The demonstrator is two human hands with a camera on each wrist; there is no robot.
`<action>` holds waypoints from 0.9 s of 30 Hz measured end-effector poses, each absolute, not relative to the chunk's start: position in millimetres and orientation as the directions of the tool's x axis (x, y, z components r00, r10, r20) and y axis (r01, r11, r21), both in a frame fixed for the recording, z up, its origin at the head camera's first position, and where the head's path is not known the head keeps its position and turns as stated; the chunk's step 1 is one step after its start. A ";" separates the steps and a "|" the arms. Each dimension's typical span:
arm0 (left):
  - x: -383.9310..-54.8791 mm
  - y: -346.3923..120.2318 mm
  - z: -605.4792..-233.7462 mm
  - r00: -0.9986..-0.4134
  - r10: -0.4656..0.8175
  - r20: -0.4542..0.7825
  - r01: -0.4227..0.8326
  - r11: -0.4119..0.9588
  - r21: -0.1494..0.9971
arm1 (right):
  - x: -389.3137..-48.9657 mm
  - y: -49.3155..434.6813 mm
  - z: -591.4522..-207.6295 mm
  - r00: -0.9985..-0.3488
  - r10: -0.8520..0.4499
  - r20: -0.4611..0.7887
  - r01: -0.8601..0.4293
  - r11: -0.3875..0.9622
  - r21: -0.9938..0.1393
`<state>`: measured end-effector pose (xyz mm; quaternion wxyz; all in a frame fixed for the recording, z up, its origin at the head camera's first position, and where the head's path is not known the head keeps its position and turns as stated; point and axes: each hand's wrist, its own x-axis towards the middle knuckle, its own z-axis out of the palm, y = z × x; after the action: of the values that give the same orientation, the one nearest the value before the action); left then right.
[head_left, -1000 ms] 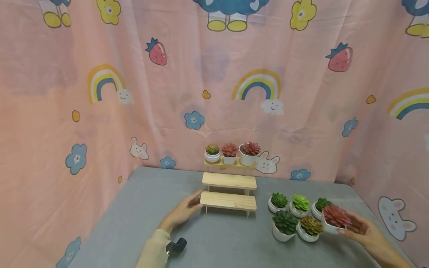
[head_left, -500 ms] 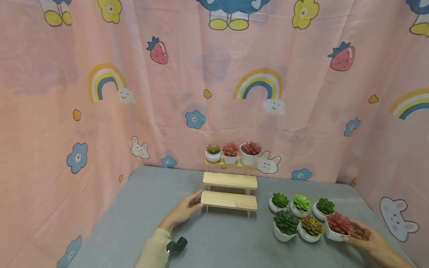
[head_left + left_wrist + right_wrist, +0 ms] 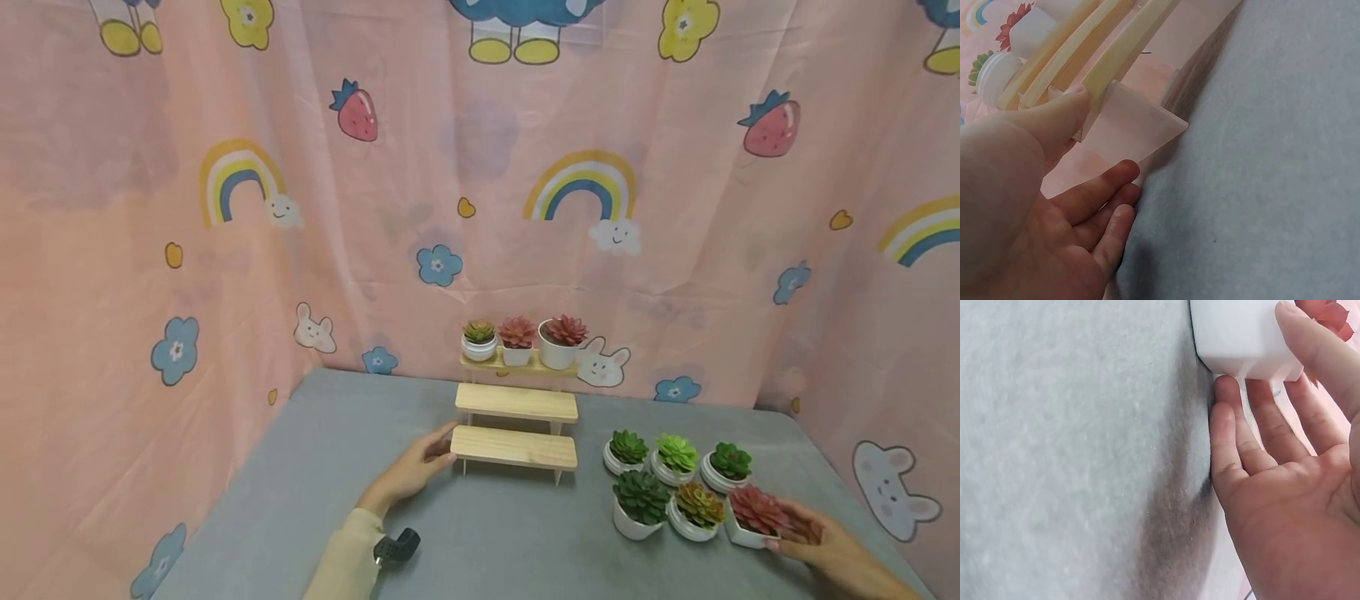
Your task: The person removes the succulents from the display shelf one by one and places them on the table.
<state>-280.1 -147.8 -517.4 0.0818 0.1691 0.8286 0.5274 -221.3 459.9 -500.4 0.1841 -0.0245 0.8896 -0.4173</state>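
Note:
My right hand (image 3: 813, 537) is at the red succulent (image 3: 757, 510) in a white square pot at the right end of a cluster. In the right wrist view my thumb and fingertips touch the sides of the white pot (image 3: 1247, 337), which sits on the table. My left hand (image 3: 412, 471) lies beside the left end of the stand's lowest wooden step (image 3: 513, 447). The left wrist view has its thumb touching that step's end, while the other fingers extend loosely near the clear leg (image 3: 1138, 122).
Left of the red succulent stand several green and brownish succulents in white pots, including a dark green one (image 3: 641, 498) and a bright green one (image 3: 677, 454). The stand's top step (image 3: 491, 364) carries three potted succulents. A pink patterned curtain (image 3: 375, 208) surrounds the grey table (image 3: 300, 467).
My right hand has lowered the red succulent onto the table and brought it slightly left, against the row. The green succulent behind it has come into full view. My left hand has stayed put.

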 end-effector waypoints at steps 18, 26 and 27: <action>-279.6 -148.8 -522.2 -0.920 0.387 0.062 0.221 0.381 0.898 | -212.5 463.9 -499.3 -0.898 -0.170 -0.406 0.271 0.514 -0.814; -279.7 -147.9 -520.1 -0.930 0.365 0.044 0.191 0.379 0.905 | -205.9 473.8 -477.7 -0.961 -0.122 -0.246 0.129 0.592 -0.796; -279.8 -147.9 -519.9 -0.930 0.365 0.042 0.189 0.378 0.906 | -205.8 474.3 -474.6 -0.970 -0.119 -0.211 0.098 0.606 -0.790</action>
<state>-279.8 -147.9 -519.9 0.0824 0.1676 0.8260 0.5318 -205.8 474.3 -474.6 0.1220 -0.0061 0.8877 -0.4439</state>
